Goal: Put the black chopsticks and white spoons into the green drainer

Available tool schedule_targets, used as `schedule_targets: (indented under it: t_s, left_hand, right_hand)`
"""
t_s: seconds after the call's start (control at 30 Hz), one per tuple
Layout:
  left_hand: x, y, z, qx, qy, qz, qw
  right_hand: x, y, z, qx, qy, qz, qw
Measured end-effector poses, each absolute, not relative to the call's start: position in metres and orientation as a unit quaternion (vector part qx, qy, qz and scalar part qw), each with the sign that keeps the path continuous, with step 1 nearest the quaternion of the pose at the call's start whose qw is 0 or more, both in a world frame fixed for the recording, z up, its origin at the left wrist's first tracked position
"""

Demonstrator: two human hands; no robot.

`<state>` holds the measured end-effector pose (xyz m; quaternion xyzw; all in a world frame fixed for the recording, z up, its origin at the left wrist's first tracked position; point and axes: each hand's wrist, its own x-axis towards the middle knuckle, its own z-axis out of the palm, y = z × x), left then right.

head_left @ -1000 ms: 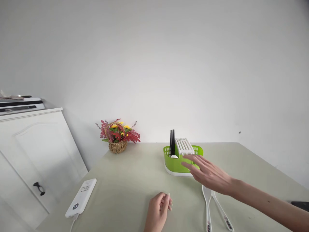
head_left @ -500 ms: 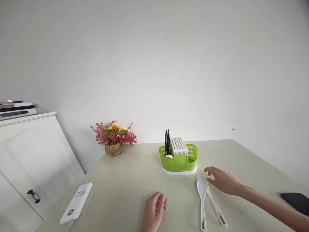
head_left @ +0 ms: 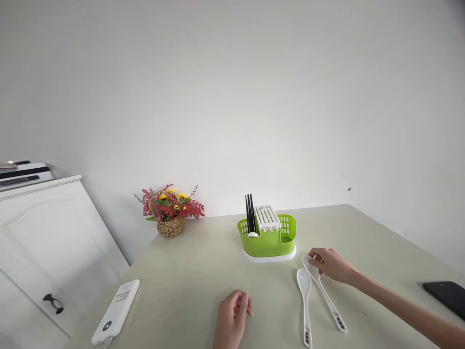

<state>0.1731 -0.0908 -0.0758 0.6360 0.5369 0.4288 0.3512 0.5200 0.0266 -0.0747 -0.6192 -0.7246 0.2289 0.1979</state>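
Observation:
My right hand (head_left: 332,264) is closed on the bowl end of one white spoon (head_left: 329,300), whose long handle slants down to the right on the table. A second white spoon (head_left: 305,293) lies just left of it, bowl toward the wall. My left hand (head_left: 234,312) rests near the table's front edge with its fingers curled together; I see nothing in them. Beyond the hands stands a green cutlery holder (head_left: 269,247) with a white base and a white slotted rack (head_left: 267,218). Black chopsticks (head_left: 250,215) stand upright in its left part.
A wicker basket (head_left: 171,227) of red and yellow flowers stands at the back left. A white power bank (head_left: 116,310) with a cable lies at the front left, a dark phone (head_left: 446,295) at the right edge. Left of the table is a white cabinet (head_left: 54,242).
My right hand has closed on the far spoon's bowl. That spoon has shifted slightly right and away from the other one. My left hand has stayed put; the view has tilted a little.

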Motion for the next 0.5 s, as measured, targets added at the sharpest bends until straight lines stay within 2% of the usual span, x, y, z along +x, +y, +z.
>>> schedule_targets:
  t_s: [0.23, 0.37, 0.5]
  left_hand:
    - [0.194, -0.093, -0.067, 0.632, 0.549, 0.441, 0.323]
    - [0.238, -0.099, -0.027, 0.648, 0.525, 0.432, 0.343]
    - [0.273, -0.103, 0.021, 0.693, 0.46, 0.381, 0.404]
  right_hand:
    - [0.524, -0.005, -0.004, -0.607, -0.724, 0.207, 0.256]
    - [0.488, -0.047, 0.041, -0.55, -0.74, 0.22, 0.319]
    - [0.457, -0.081, 0.074, -0.506, -0.755, 0.238, 0.342]
